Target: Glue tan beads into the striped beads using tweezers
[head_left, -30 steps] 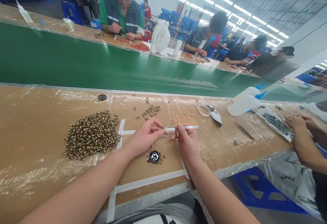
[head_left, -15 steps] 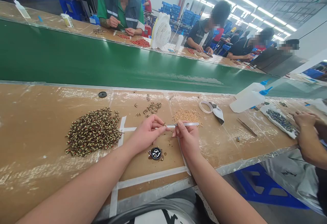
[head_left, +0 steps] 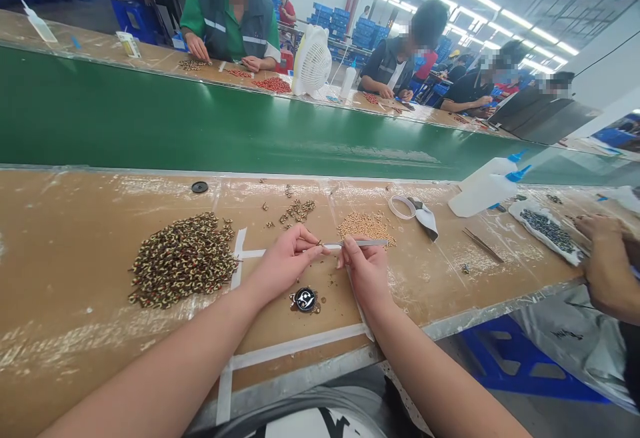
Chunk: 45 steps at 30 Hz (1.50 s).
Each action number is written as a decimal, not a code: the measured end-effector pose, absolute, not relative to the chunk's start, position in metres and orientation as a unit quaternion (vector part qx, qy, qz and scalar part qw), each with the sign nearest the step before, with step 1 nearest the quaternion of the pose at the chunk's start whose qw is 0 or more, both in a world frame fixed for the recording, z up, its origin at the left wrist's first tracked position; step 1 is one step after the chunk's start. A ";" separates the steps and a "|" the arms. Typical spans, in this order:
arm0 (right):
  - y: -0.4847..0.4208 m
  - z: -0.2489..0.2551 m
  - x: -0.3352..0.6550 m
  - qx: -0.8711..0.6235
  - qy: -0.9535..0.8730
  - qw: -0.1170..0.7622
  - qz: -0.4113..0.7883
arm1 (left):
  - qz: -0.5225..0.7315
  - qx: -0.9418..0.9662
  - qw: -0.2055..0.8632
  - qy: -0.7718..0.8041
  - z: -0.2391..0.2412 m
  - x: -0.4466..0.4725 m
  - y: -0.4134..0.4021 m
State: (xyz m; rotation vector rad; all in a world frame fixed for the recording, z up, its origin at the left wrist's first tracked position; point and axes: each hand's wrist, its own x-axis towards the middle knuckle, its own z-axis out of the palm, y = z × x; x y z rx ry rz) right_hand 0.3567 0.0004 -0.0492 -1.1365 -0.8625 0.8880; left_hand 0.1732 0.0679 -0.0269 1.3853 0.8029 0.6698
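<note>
My left hand (head_left: 285,261) is closed, pinching a tiny dark piece (head_left: 321,243) between thumb and fingertips. Metal tweezers (head_left: 376,243) lie in the closed fingers of my right hand (head_left: 369,275), their tips pointing left at that piece. Whether the tips touch it is too small to tell. Just beyond my right fingers spreads a heap of small beige beads (head_left: 365,225). Below my hands a round black cap (head_left: 305,300) with shiny dark liquid sits on the table, with spilled drops around it. Left of my left hand is a large pile of small dark and yellow pieces (head_left: 183,261).
Beyond the beads lie a tape ring (head_left: 401,207), white bottles with blue tips (head_left: 483,191) and another pair of tweezers (head_left: 483,245). A co-worker's hands (head_left: 607,245) are at the right, by a tray of dark pieces (head_left: 547,230). A green belt (head_left: 250,131) runs behind the table.
My hands have barely moved, still holding the piece and the tweezers. Across the belt, the green-sleeved co-worker's hand has moved to a small pile. My view has shifted slightly.
</note>
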 end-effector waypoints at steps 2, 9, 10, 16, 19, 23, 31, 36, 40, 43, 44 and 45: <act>0.001 -0.050 0.357 -0.508 -0.388 0.665 0.387 | 0.298 0.606 0.648 0.352 -0.028 0.174 0.068; 0.002 -0.048 0.355 -0.515 -0.396 0.656 0.384 | 0.313 0.609 0.645 0.340 -0.033 0.175 0.068; 0.002 -0.047 0.354 -0.514 -0.392 0.658 0.386 | 0.313 0.611 0.643 0.341 -0.032 0.175 0.068; 0.001 -0.038 0.361 -0.522 -0.359 0.676 0.375 | 0.289 0.662 0.589 0.363 -0.026 0.167 0.071; -0.001 -0.032 0.382 -0.604 -0.406 0.623 0.288 | 0.252 0.740 0.456 0.424 -0.021 0.156 0.076; 0.001 -0.034 0.409 -0.675 -0.541 0.478 0.150 | 0.194 0.796 0.304 0.487 -0.012 0.145 0.084; 0.001 -0.051 0.417 -0.699 -0.581 0.402 0.110 | 0.264 0.794 0.284 0.469 -0.004 0.144 0.079; -0.002 -0.051 0.416 -0.687 -0.578 0.427 0.105 | 0.298 0.742 0.407 0.441 -0.006 0.151 0.072; -0.004 -0.050 0.416 -0.676 -0.568 0.457 0.107 | 0.310 0.719 0.444 0.435 -0.011 0.154 0.072; -0.002 -0.051 0.416 -0.674 -0.564 0.463 0.117 | 0.314 0.703 0.467 0.435 -0.015 0.154 0.073; -0.001 -0.052 0.416 -0.674 -0.563 0.462 0.121 | 0.315 0.699 0.474 0.433 -0.016 0.154 0.074; 0.001 -0.052 0.417 -0.676 -0.562 0.460 0.124 | 0.315 0.696 0.480 0.431 -0.017 0.155 0.074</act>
